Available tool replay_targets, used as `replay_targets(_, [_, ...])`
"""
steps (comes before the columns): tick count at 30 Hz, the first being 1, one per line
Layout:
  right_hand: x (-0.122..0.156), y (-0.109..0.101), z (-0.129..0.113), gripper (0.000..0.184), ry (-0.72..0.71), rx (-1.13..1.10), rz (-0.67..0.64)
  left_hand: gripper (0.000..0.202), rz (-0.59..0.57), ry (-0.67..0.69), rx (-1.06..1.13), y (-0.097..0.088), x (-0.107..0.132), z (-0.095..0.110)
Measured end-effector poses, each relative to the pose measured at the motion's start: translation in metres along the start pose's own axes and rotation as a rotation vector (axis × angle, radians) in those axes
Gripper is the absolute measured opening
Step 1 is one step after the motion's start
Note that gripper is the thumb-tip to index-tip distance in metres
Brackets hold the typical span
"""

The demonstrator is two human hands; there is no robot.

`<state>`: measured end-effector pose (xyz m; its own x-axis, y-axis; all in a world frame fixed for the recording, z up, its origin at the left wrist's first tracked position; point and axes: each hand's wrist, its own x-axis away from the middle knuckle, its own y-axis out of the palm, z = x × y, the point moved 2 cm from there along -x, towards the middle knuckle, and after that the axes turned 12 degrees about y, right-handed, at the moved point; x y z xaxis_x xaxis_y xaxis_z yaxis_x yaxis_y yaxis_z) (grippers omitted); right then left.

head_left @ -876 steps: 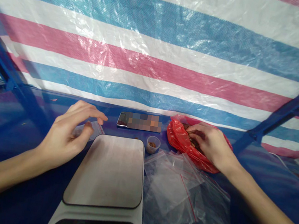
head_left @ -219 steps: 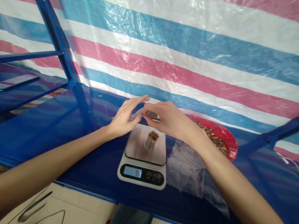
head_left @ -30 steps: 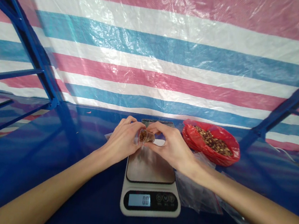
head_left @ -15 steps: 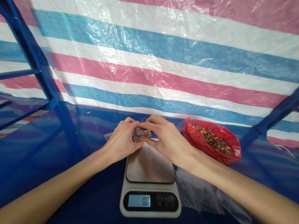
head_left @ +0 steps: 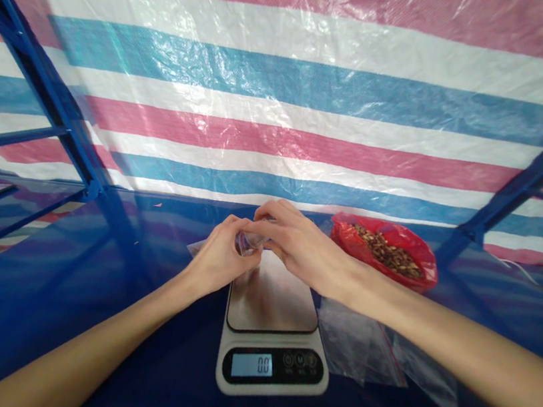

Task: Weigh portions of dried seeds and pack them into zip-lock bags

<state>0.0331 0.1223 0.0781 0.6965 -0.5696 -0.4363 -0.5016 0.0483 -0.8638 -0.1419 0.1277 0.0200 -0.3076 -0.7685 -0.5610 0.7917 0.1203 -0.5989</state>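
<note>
Blue table [head_left: 29, 345], striped tarp [head_left: 288, 84] behind. Left fingers [head_left: 231, 225] and right fingers [head_left: 275, 212] pinch small clear cup [head_left: 245, 244], mostly hidden, over digital kitchen scale [head_left: 274, 291] reading 0.0. Clear zip bags [head_left: 357, 343] beside scale; red bag of nuts [head_left: 386, 253] further right.

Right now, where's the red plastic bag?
In the head view, the red plastic bag sits beyond and to the right of the kitchen scale, just past the person's right hand, with clear zip bags on the near side.
</note>
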Motion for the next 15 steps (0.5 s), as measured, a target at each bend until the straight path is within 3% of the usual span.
replay_targets(3, [-0.002,-0.003,-0.005,0.031,-0.005,0.058,0.018,0.018,0.010,0.002,0.015,-0.001,0.000,-0.002])
replay_targets(7, [0.005,-0.015,-0.002,0.030,0.128,0.059,0.142,0.018,0.041,-0.021,0.052,-0.005,0.000,-0.003])
replay_targets(11, [0.019,-0.026,0.017,0.042,0.267,-0.075,0.220,0.018,0.034,0.001,0.110,-0.006,-0.001,0.002])
replay_targets(15, [0.024,-0.021,0.034,0.033,0.356,-0.306,0.251,0.016,0.017,-0.002,0.104,-0.003,-0.001,0.006])
